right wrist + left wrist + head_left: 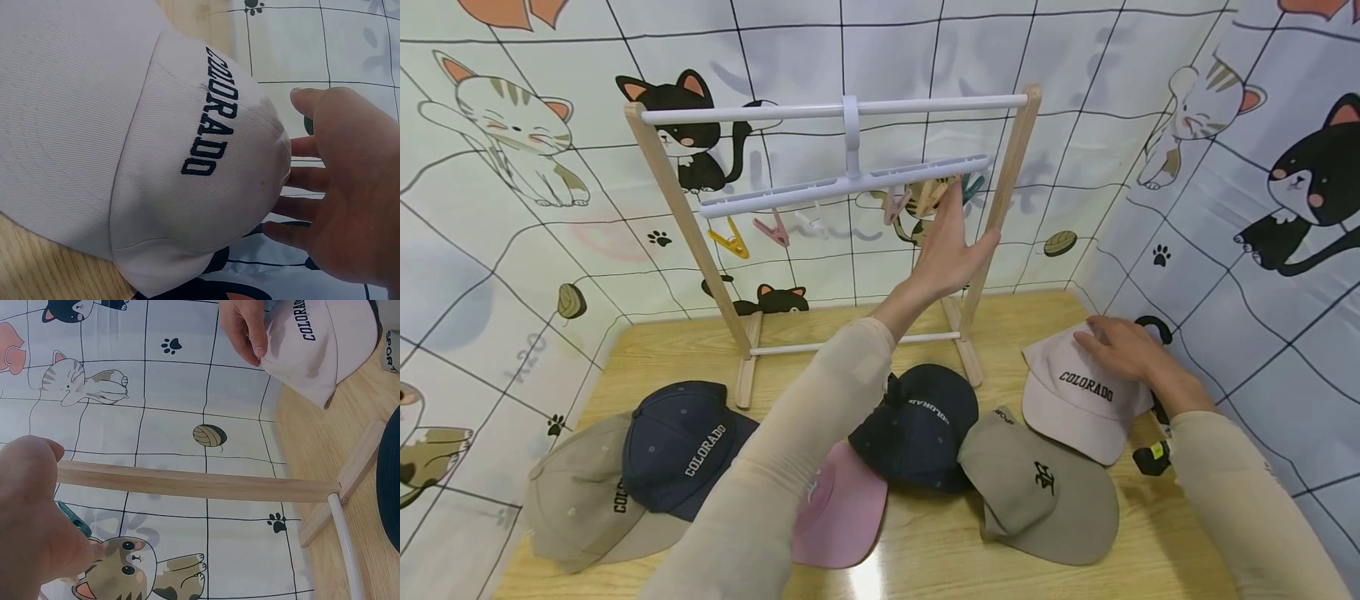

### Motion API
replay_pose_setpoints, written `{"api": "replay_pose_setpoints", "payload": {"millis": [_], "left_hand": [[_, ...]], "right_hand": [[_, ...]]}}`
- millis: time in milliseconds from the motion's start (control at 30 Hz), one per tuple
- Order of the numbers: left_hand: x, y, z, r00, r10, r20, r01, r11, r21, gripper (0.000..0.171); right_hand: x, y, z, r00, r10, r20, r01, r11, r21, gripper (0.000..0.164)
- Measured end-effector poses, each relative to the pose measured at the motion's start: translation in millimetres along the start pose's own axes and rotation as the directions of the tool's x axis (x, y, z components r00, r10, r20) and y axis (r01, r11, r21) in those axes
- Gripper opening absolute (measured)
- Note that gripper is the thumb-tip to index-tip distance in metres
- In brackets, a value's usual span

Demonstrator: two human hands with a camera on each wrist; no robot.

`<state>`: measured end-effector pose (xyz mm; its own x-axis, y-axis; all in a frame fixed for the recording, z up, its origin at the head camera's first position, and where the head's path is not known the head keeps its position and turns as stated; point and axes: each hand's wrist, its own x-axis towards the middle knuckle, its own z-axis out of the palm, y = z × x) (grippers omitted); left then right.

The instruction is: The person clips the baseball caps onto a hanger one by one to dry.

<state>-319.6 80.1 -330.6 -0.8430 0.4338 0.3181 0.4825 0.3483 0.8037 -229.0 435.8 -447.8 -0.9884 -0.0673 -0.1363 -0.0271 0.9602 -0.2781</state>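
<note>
A white clip hanger (850, 183) hangs tilted from the rack's top bar, its right end higher. My left hand (951, 262) reaches up to that end, fingertips at a pale yellow clip (931, 198), thumb spread apart. Whether the fingertips touch the clip is hard to see. Beside them are a teal clip (973, 185) and a pink clip (896, 205). My right hand (1123, 350) is at the crown of a pale pink cap (1078, 387) lettered COLORADO. In the right wrist view, its fingers (306, 179) reach the crown's top edge, with the thumb apart.
The wooden rack (1007, 167) stands at the table's back. Along the front lie a beige cap (576, 492), a navy cap (677, 442), a pink cap (842, 508), a dark navy cap (925, 433) and an olive cap (1045, 492). A black-and-yellow object (1152, 457) lies right.
</note>
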Motion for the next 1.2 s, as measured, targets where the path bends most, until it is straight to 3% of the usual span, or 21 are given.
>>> {"api": "replay_pose_setpoints", "payload": {"millis": [133,333,467,700,967,1200], "left_hand": [[0.3,1.3,0.9,1.0,-0.003,-0.022,0.003,1.0,-0.023,0.099],[1.5,1.4,0.4,0.995,0.047,-0.084,-0.049,0.998,-0.027,0.094],[1.0,0.2,-0.3,0.988,0.075,-0.137,-0.075,0.997,0.004,0.081],[-1.0,-0.7,-0.5,0.976,0.07,-0.207,-0.063,0.997,0.04,0.059],[-2.7,1.2,3.9,0.948,0.102,-0.302,-0.079,0.993,0.087,0.053],[-2.6,2.6,8.6,0.91,0.151,-0.386,-0.126,0.988,0.09,0.048]], "right_hand": [[0,0,-1,1.0,-0.002,-0.019,0.002,1.0,-0.003,0.079],[0,-1,-6,0.999,-0.002,-0.044,0.001,1.0,-0.019,0.071],[0,-4,-10,0.999,0.021,-0.05,-0.023,0.999,-0.025,0.07],[-1,-14,-20,0.996,0.007,-0.088,-0.011,0.999,-0.036,0.062],[-3,-23,-35,0.995,-0.015,-0.1,0.013,1.0,-0.022,0.053],[-6,-40,-49,0.992,-0.044,-0.114,0.046,0.999,0.009,0.035]]}}
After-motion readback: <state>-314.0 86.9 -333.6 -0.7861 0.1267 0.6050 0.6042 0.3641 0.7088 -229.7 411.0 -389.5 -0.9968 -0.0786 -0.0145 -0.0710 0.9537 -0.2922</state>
